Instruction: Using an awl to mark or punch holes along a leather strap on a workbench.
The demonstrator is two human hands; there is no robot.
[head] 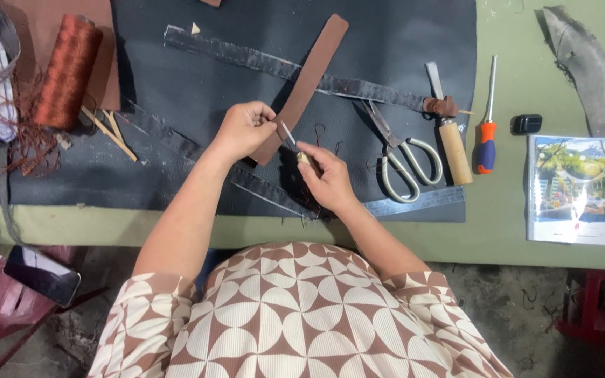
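Brown leather strip (307,84) lies slanted on the dark mat (246,42) at mid-desk, its near end pinched in the closed grip of the left hand (244,128), while the right hand (325,178) just beside it holds a thin awl (290,136) in closed fingers, its tip touching the strip's edge. Under the right wrist runs a steel ruler (414,201); farther right lie scissors (404,157), a wooden-handled chisel (449,136) and a screwdriver (487,129). A dark stitched strap (246,59) crosses behind the strip, and a copper thread spool (68,70) lies far left.
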